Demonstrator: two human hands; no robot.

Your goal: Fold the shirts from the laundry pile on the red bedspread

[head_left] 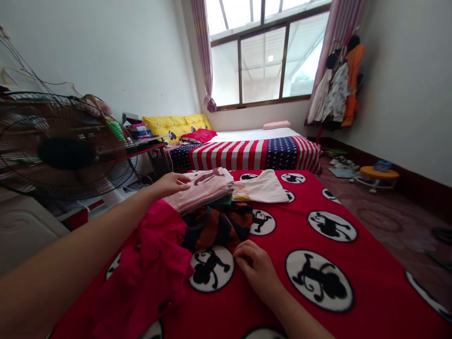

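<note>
My left hand (170, 183) rests on the left edge of a folded pale pink garment (203, 187) that tops a small stack of clothes. Under it lies a dark striped orange-and-navy garment (219, 226). My right hand (256, 268) lies with curled fingers on the red blanket (353, 287), its fingertips at the near edge of the striped garment. A magenta garment (151, 268) is draped over my left forearm and the blanket's left side. A cream folded garment (263, 187) lies just right of the stack.
A standing fan (67, 150) is close on the left. A second bed with a stars-and-stripes cover (247, 153) stands behind, under the window. Clothes hang on a rack (339, 89) at right. A small yellow stool (377, 174) and shoes sit on the floor.
</note>
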